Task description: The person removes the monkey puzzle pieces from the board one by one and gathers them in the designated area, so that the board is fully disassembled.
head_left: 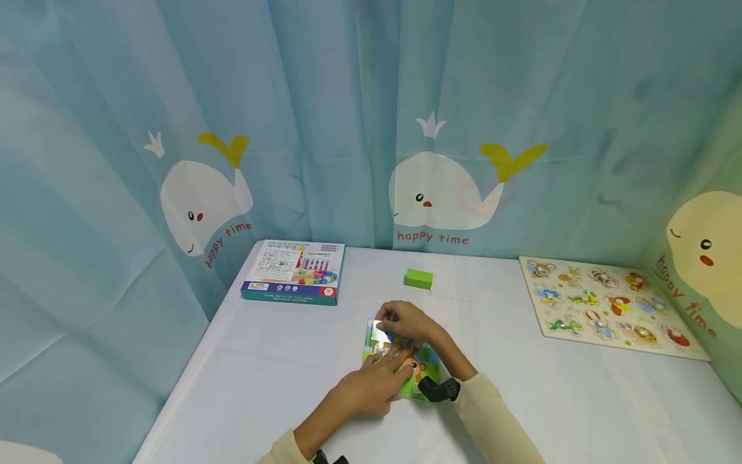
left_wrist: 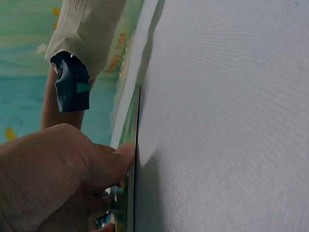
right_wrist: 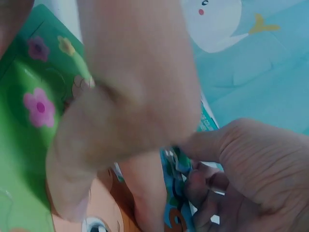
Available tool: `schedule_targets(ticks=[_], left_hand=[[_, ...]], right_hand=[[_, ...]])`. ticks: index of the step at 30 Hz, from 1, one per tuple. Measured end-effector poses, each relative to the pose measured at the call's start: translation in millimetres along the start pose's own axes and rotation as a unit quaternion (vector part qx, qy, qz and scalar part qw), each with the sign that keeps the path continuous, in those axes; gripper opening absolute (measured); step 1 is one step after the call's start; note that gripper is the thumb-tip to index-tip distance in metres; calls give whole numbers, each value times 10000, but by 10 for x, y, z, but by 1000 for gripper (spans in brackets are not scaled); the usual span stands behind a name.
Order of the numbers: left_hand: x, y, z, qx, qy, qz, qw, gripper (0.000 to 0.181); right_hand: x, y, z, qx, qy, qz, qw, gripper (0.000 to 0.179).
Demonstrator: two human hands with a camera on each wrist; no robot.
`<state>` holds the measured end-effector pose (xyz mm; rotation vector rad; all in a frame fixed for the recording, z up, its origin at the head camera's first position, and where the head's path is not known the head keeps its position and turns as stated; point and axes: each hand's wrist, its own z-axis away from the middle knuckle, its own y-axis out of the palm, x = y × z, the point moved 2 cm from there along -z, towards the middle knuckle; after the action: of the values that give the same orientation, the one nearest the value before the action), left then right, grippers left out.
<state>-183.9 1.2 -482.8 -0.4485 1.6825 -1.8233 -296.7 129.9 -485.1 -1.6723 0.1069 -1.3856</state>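
A small picture puzzle [head_left: 430, 358] lies on the table, green with flowers and a brown animal face. My left hand [head_left: 371, 388] rests on it with fingers spread across the picture. In the left wrist view, the thumb of that hand [left_wrist: 53, 176] lies at the thin edge of the board. At the puzzle's far left corner, beside a pale patch, is my right hand [head_left: 406, 320]. The right wrist view shows the right thumb and fingers pinching a small teal-green puzzle piece [right_wrist: 181, 161], partly hidden behind the left hand.
A green block [head_left: 418, 279] sits beyond the hands. At the back left lies a boxed bead set [head_left: 292, 272]. A wooden insect puzzle board [head_left: 614, 303] is at the right. A blue whale-print curtain [head_left: 336, 129] hangs behind the white table [head_left: 261, 386].
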Motion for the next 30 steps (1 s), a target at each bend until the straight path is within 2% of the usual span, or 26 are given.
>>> schedule_targets(ticks=[7,12,20,27,30], left_hand=[[8,33,-12,-4,5,-111,9999,36],[5,31,1,6,2,-135,9999,36],[-15,21,23,1,18,-150,9999,36],[-40,11,44,-84,80,-266,9996,41],[-39,2,29,-24,72,-311,9995,44]], right_hand=[[29,30,-10,-169,-195,36,9997,10],[33,23,-18,-9,-139,-41,9999,10],[34,5,-16,156,-126,316,9993,17],[56,25,5,27,-196,680,9975,19],[69,22,19,-20,-368,516,9980,19]])
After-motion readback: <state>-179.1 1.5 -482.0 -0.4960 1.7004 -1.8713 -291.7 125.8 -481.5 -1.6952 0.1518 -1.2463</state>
